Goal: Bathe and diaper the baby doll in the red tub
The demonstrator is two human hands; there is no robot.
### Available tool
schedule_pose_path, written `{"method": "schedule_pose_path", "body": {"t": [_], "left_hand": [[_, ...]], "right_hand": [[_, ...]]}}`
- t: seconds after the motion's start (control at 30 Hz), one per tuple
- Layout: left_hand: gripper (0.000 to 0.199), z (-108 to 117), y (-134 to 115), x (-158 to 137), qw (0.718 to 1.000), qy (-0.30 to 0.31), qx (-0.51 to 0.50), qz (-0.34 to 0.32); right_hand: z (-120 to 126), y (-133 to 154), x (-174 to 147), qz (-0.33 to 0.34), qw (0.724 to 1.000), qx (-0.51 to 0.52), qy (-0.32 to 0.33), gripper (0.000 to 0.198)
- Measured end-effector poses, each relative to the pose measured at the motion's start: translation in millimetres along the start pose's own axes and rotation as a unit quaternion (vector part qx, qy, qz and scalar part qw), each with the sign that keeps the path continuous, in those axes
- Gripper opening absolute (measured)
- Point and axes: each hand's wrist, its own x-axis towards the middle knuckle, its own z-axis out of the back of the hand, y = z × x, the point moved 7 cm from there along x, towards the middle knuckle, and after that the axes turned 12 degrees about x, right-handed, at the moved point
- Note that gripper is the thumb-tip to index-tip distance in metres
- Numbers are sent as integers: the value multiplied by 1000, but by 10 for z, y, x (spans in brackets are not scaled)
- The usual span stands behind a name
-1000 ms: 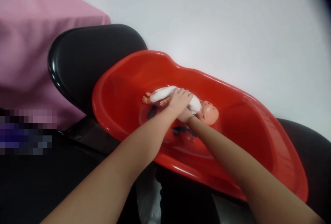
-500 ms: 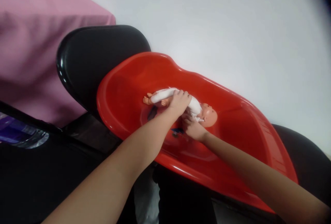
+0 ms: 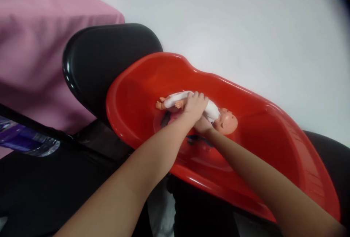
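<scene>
A baby doll (image 3: 212, 111) in white clothing lies on its side in a red baby bathtub (image 3: 131, 80), head to the right and bare feet to the left. Over the doll's middle, my left hand (image 3: 196, 106) is closed, its fingers curled across the body. My right hand (image 3: 203, 124) is at the doll's back, closed on the white clothing; its fingertips are hidden behind my left hand. Beneath and beside the doll are pink and dark patches (image 3: 167, 118) that I cannot make out clearly.
The tub rests across a black chair seat (image 3: 109, 58) on the left and another black seat (image 3: 328, 146) on the right. Pink cloth (image 3: 49, 40) hangs at the left. A clear bottle with a purple label (image 3: 27, 138) lies at the left edge. A pale wall (image 3: 232, 22) stands behind.
My right hand has moved in closer to my left hand along the doll's back, and its fingers are now covered. The whole view has shifted slightly; the doll keeps its pose.
</scene>
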Motion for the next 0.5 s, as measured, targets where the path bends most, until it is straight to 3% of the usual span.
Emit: {"method": "schedule_pose_path", "body": {"t": [0.23, 0.3, 0.37, 0.43, 0.5], "left_hand": [[24, 61, 16, 4, 1000, 17, -4, -9], [23, 68, 7, 11, 1000, 12, -6, -15], [22, 71, -1, 13, 1000, 5, -7, -17], [21, 67, -2, 9, 1000, 0, -4, -15], [20, 54, -1, 3, 1000, -2, 2, -10]], "right_hand": [[-115, -191, -674, -60, 994, -88, 31, 42], [-88, -75, -721, -24, 989, -136, 44, 38], [-34, 151, -658, 53, 983, -170, 50, 34], [7, 381, -512, 129, 974, -176, 60, 31], [26, 500, -300, 153, 973, -153, 76, 29]]}}
